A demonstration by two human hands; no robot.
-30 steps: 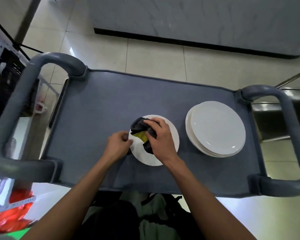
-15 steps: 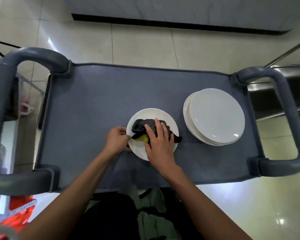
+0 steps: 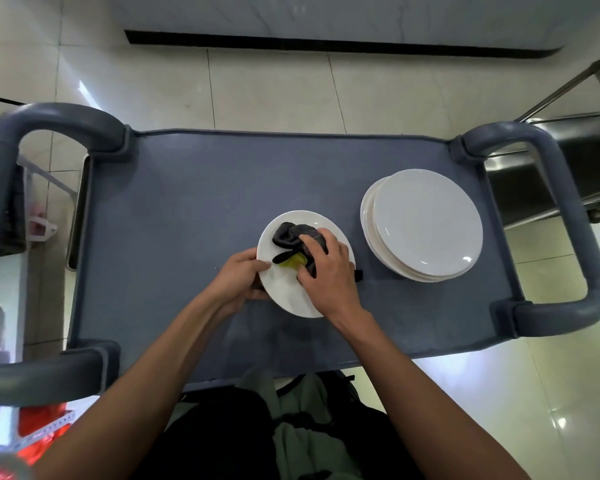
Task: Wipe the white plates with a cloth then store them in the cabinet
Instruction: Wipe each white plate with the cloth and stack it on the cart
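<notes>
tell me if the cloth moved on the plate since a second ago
Yes. The cloth under the right hand slid from the plate's left part toward the stack, then partway back.

- Left hand point(image 3: 239, 276) — fingers curled, thumb lying over the near-left rim of a white plate point(image 3: 284, 289), which it pinches at the edge; the wrist is roughly in line with the forearm.
- Right hand point(image 3: 329, 271) — knuckles up, fingers bent down and forward over a bunched dark cloth point(image 3: 293, 237), pressing it onto the plate's face.
- Both forearms are bare and enter from the bottom of the head view, the left from the lower left, the right from the lower right, converging at the plate so that the hands sit just beside each other.
</notes>
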